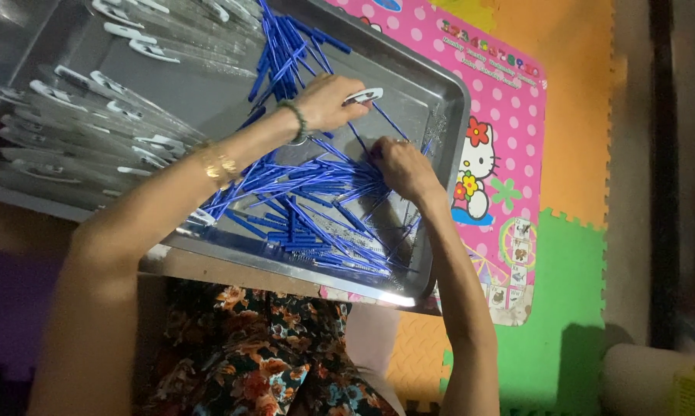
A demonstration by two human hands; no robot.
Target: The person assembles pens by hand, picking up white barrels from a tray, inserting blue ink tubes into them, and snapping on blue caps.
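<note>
Blue pen refills (316, 208) are lying heaped in the steel tray (440, 100) on my lap. My left hand (328, 102) is gripping a clear pen barrel with a white clip (363, 95); my right hand (403, 166) is pinching one refill from the heap. Best practice, I judge: lifting singly, aligning tip with barrel.

Dim, warm light; tray rim (378, 296) glares, edges perhaps slightly blurred.
</note>
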